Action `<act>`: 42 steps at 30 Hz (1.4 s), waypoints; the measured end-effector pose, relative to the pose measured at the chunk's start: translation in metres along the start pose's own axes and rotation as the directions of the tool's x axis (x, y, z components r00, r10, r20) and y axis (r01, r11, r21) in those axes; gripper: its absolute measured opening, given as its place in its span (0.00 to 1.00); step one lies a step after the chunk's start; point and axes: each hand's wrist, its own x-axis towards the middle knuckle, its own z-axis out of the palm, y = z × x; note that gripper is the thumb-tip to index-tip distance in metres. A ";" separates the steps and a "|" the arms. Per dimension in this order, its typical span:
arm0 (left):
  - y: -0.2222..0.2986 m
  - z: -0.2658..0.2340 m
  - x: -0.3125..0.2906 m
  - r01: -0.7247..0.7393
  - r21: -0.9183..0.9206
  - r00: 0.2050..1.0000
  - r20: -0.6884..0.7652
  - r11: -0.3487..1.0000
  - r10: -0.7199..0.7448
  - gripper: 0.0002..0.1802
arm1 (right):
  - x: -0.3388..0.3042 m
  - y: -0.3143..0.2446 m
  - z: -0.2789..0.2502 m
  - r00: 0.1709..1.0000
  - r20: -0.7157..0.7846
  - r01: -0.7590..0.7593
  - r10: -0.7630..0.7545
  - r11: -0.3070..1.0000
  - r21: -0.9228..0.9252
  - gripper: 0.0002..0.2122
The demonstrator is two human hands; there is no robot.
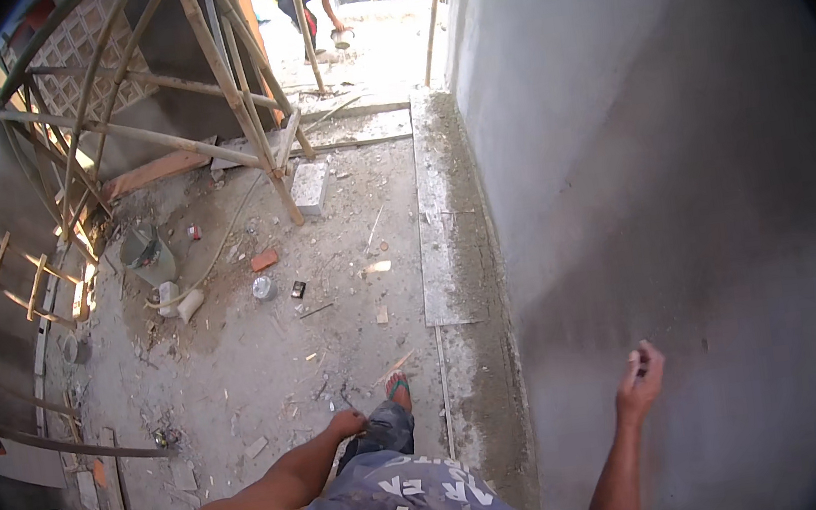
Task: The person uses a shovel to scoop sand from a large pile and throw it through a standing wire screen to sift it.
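We have our right hand [642, 379] raised in front of the smooth grey plastered wall [706, 221] that rises along our right side; its fingers are half curled, and we cannot tell whether they touch the surface or pinch something small. Our left hand [349, 424] hangs beside our leg in dark, worn trousers [389, 426], its fingers bent inward, and we cannot tell whether they close on anything. Along the foot of the wall runs a long, pale, mortar-spattered board [438, 252]. On the dusty grey floor [329, 264] to its left we see an orange-red brick [265, 259], a pale rectangular block [311, 187] and a grimy grey bucket [147, 257]. Beyond the block, a bamboo-pole scaffold [223, 59] stands at left, and another person [317, 3] bends over a small bucket [343, 37] in the bright opening.
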 end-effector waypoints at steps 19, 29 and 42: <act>0.348 -0.482 0.301 -0.345 -0.180 0.928 -0.210 0.921 0.307 0.20 | 0.002 0.074 0.519 -0.008 0.958 -0.024 0.285 0.958 -0.285 0.18; 0.253 -0.574 0.423 0.136 0.003 0.989 -0.061 0.991 -0.136 0.21 | 0.337 0.012 0.787 0.581 0.757 -0.476 0.298 0.879 0.020 0.12; 0.273 -0.670 0.569 -0.031 0.135 0.974 0.228 0.990 0.000 0.19 | 0.490 -0.195 0.997 -0.009 0.993 -0.197 0.119 0.973 -0.119 0.18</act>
